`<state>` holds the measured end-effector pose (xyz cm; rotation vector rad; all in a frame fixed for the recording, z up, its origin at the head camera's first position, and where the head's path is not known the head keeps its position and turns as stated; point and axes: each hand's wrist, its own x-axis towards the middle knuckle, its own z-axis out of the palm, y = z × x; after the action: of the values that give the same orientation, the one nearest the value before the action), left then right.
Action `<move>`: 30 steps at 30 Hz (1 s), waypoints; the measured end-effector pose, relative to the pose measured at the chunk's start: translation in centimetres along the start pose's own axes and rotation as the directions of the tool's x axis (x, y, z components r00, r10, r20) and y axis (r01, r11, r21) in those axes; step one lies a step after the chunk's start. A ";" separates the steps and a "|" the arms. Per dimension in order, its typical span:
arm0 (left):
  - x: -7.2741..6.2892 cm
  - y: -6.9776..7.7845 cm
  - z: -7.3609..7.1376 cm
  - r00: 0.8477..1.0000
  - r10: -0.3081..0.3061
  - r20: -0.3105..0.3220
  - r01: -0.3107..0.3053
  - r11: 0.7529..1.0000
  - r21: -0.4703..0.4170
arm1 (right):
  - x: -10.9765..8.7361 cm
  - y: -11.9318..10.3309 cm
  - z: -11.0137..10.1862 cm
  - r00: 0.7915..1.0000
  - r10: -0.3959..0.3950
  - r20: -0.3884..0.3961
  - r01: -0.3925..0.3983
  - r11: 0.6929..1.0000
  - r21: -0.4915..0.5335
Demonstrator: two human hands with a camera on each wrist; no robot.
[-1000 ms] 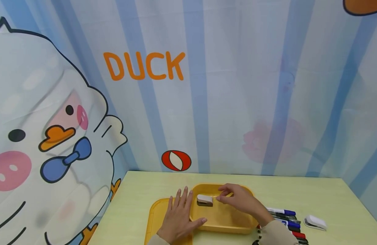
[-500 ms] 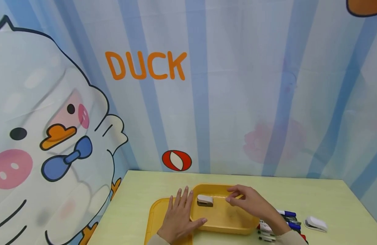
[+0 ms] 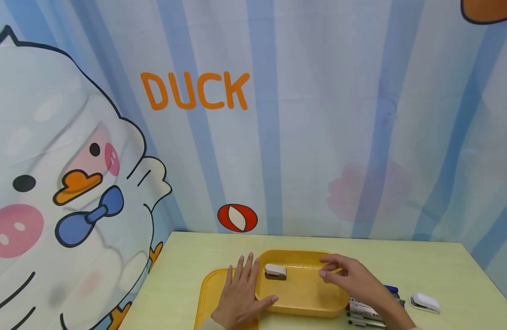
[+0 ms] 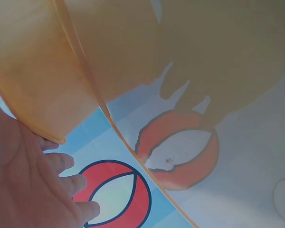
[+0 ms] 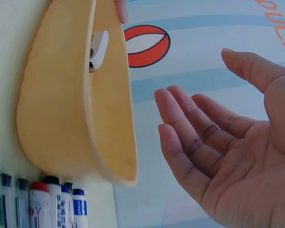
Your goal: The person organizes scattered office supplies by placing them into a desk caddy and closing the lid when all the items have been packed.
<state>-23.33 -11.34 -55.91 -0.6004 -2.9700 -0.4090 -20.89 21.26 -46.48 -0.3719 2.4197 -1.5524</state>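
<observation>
white stapler [image 3: 275, 271] lies in yellow tray [image 3: 302, 310]

white on top and dark below, it sits near the left end of the round-cornered tray. the left hand [image 3: 242, 289] is spread at that end, partly over a flat yellow piece [image 3: 208, 295]; the right hand [image 3: 354, 277], fingers loosely curved and thumb apart, is by the other end. markers [image 5: 40, 204] and a second stapler [image 3: 425, 302] lie rightward on the pale green table [image 3: 438, 263]. behind hangs a blue-striped curtain [image 3: 311, 137] printed with a white cartoon bird [image 3: 80, 151], a red-and-white ball [image 3: 237, 217] and orange letters [image 3: 174, 91] reading "duck". the markers' print is too small to read.
</observation>
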 end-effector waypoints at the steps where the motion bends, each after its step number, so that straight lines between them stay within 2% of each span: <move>1: 0.0 0.0 0.0 1.000 0.000 -0.002 0.000 1.000 -0.002 | -0.2 0.1 -0.2 1.000 0.008 -0.002 -0.008 1.000 0.002; 12: 0.1 0.2 -0.3 1.000 -0.005 0.001 0.005 1.000 -0.008 | -2.0 1.0 -1.7 0.996 0.085 -0.037 -0.083 0.995 0.045; 22: 0.0 0.2 -0.3 1.000 -0.012 0.008 0.012 1.000 -0.009 | -3.4 1.5 -2.8 0.975 0.202 -0.087 -0.197 0.978 0.069; 30: -0.1 0.3 -0.4 1.000 -0.012 0.009 0.012 1.000 -0.013 | -5.2 2.7 -4.1 0.973 0.202 -0.110 -0.200 0.979 0.027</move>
<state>-23.16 -11.26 -55.46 -0.5879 -2.9828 -0.4287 -17.64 27.61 -46.95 -0.0339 2.4382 -1.5397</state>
